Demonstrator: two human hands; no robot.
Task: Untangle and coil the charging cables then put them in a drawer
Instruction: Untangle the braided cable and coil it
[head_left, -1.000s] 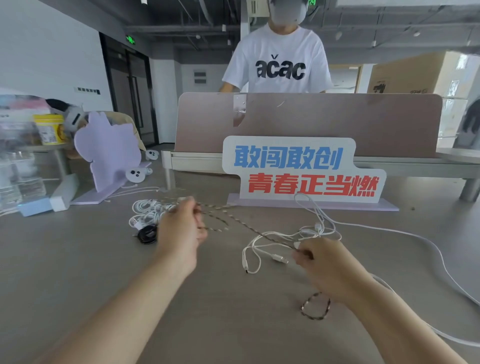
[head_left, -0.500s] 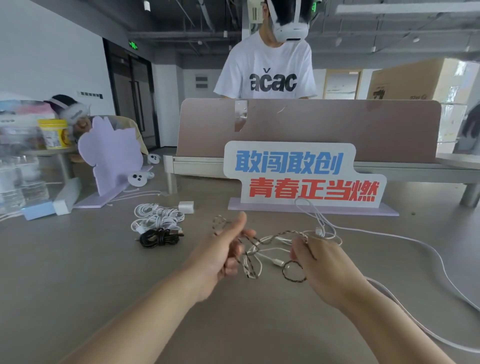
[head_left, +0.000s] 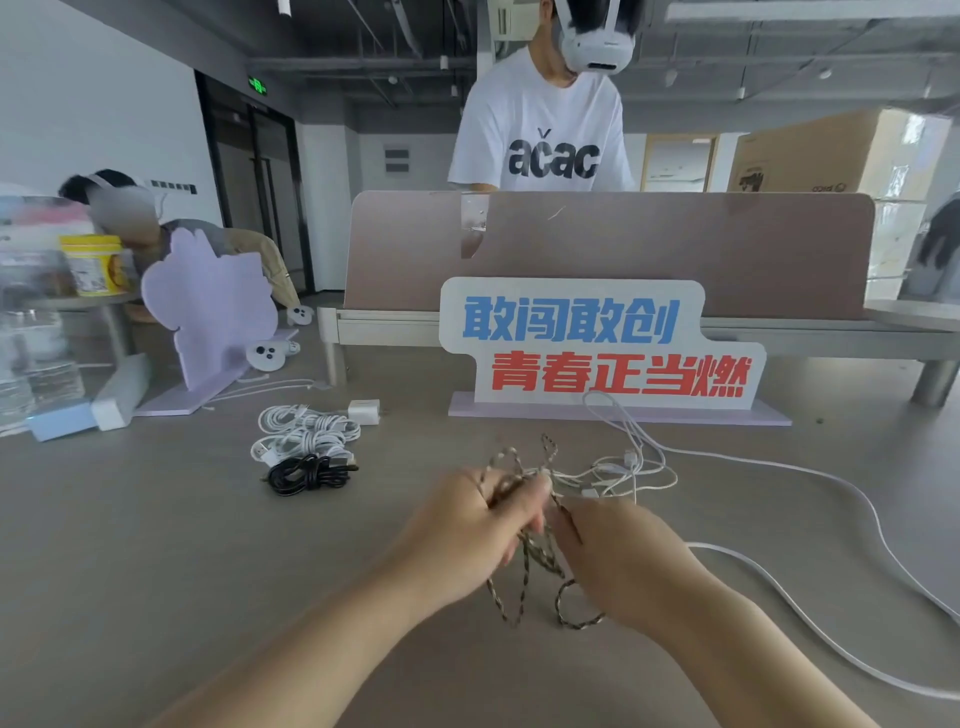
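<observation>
A braided brown-and-white cable (head_left: 527, 566) hangs in loops between my two hands above the table. My left hand (head_left: 467, 535) grips a bunch of its loops, and some stick up past the fingers. My right hand (head_left: 618, 556) holds the same cable close beside the left. Just behind the hands lies a tangle of thin white cables (head_left: 623, 470), and a long white cable (head_left: 810, 618) trails off to the right. At the left, coiled white cables (head_left: 306, 434) and a coiled black cable (head_left: 306, 474) lie on the table.
A white charger plug (head_left: 364, 411) sits by the coils. A sign with blue and red characters (head_left: 597, 348) stands behind the tangle, a lilac cut-out (head_left: 208, 306) at the left. A person in a white T-shirt (head_left: 545, 130) stands beyond the desk partition (head_left: 727, 249).
My hands have come together from wide apart, gathering the stretched braided cable into loops. The left hand, open half a second ago, now grips the loops.
</observation>
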